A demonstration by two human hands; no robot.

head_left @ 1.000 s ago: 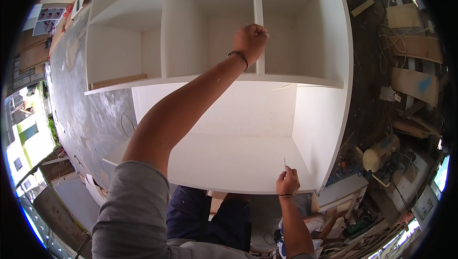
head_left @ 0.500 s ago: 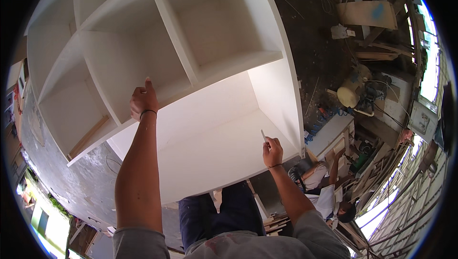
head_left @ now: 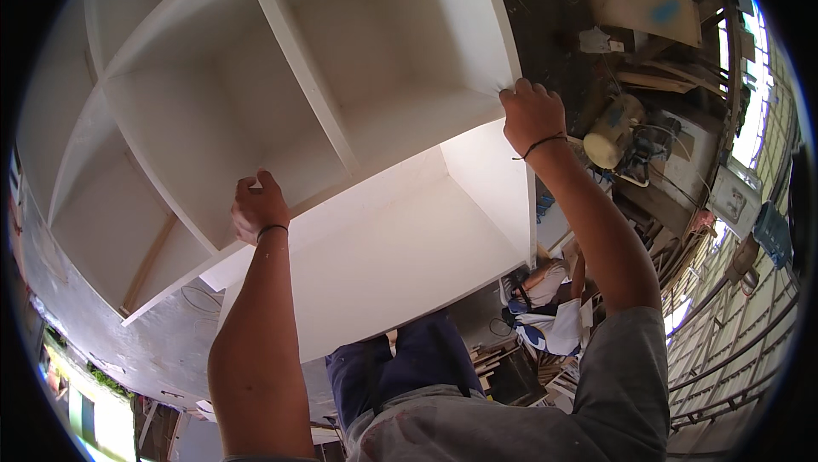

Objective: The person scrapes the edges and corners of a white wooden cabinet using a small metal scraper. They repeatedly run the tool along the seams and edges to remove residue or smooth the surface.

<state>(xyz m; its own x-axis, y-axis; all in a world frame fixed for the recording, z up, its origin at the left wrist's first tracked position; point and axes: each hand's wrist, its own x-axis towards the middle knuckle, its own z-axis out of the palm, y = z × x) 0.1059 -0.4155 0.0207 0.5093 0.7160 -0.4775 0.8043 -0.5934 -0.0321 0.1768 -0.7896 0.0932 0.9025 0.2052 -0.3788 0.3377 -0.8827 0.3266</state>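
Left hand curled over front edge of a shelf board of the white cabinet, grip closed on that edge; right hand clamped on the cabinet's right side panel where the shelf meets it, fingers wrapped over the edge. Cabinet fills upper left and centre, open compartments facing the camera, seemingly tilted; fisheye makes that hard to judge. Cluttered workshop floor to the right, a yellowish motor-like unit just beside the right wrist.

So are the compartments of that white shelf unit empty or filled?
Empty: every compartment of the white shelf unit in view shows only bare white panels.
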